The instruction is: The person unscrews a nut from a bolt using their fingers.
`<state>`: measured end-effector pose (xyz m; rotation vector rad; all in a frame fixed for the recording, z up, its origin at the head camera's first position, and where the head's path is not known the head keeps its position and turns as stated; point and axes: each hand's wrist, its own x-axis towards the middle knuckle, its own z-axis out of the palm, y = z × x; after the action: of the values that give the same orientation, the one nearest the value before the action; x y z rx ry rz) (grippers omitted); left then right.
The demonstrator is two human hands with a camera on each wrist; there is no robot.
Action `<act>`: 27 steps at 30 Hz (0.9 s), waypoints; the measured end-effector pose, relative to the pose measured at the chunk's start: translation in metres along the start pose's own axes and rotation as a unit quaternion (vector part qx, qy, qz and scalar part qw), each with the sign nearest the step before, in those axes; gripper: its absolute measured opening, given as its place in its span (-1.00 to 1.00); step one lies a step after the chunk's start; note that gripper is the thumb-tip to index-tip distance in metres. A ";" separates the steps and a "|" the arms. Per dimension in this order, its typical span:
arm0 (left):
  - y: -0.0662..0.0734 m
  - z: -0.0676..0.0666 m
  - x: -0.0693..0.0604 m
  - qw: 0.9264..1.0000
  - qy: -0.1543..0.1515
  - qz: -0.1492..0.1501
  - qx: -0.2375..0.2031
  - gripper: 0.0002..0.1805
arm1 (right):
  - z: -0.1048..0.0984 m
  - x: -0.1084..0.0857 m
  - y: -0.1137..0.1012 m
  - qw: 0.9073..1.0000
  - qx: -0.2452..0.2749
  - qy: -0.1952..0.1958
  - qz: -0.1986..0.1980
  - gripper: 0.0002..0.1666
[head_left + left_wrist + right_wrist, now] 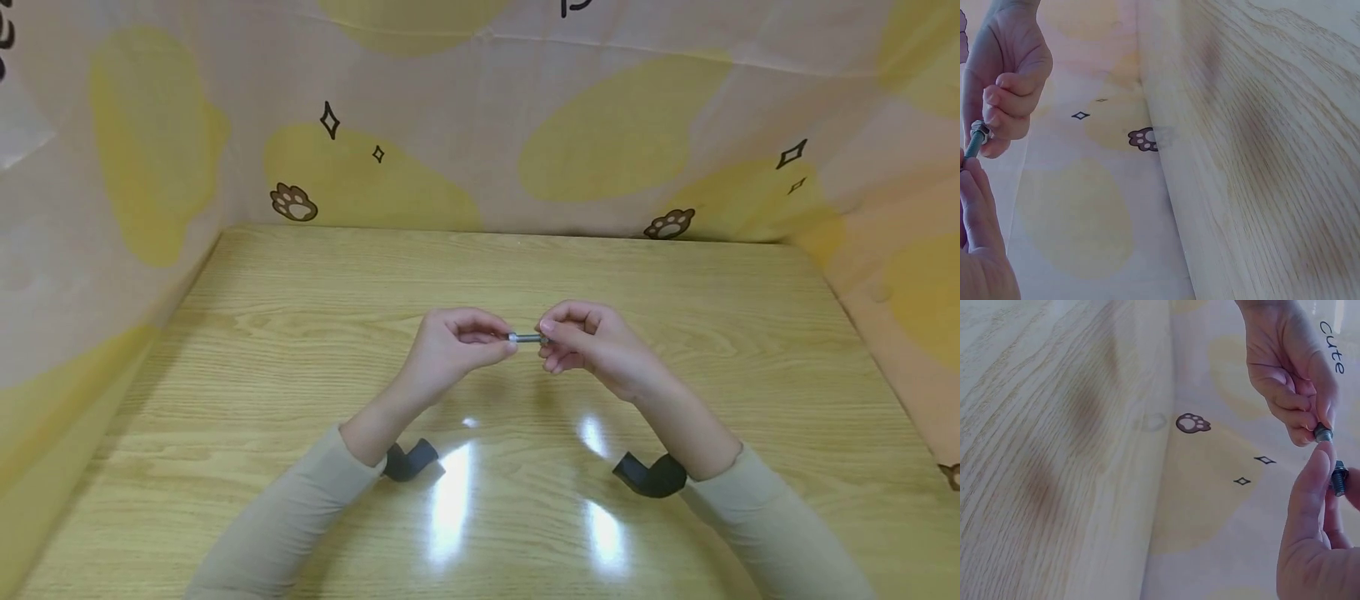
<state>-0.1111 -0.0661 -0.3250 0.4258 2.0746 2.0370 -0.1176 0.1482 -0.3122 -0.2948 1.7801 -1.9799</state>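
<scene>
A metal bolt (528,338) lies roughly level between the two hands, above the table. At its left end, the left hand (456,348) pinches the bolt's head (1322,432) between thumb and fingers. The right hand (600,348) pinches a nut (980,129) at the other end with thumb and forefinger, its remaining fingers curled below. In the right wrist view, a short threaded end (1339,484) sticks out past the nut. The right thumb hides the middle of the shank there.
Beneath the hands is a wood-grain table (300,283) with bright light reflections. A patterned cloth (495,108) with yellow patches and paw prints hangs behind it and at both sides. Black straps (652,477) show at the wrists, below the beige sleeves.
</scene>
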 end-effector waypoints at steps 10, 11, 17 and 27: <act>0.000 0.003 0.004 1.000 0.001 0.012 0.004 -0.81 | -0.002 -0.002 -0.002 1.000 0.010 0.007 -0.011 -0.92; 0.000 0.003 0.005 1.000 0.001 0.016 0.003 -0.81 | -0.001 -0.002 -0.002 1.000 0.017 0.010 -0.006 -0.93; 0.002 0.004 0.006 1.000 0.000 0.021 -0.003 -0.81 | -0.002 -0.001 -0.001 0.999 0.029 0.015 -0.013 -0.91; 0.002 0.002 0.007 1.000 -0.003 0.004 -0.003 -0.80 | -0.005 -0.002 -0.003 0.999 -0.003 0.011 -0.036 -0.89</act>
<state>-0.1168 -0.0613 -0.3223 0.4381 2.0674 2.0428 -0.1188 0.1540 -0.3095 -0.3453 1.8144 -2.0347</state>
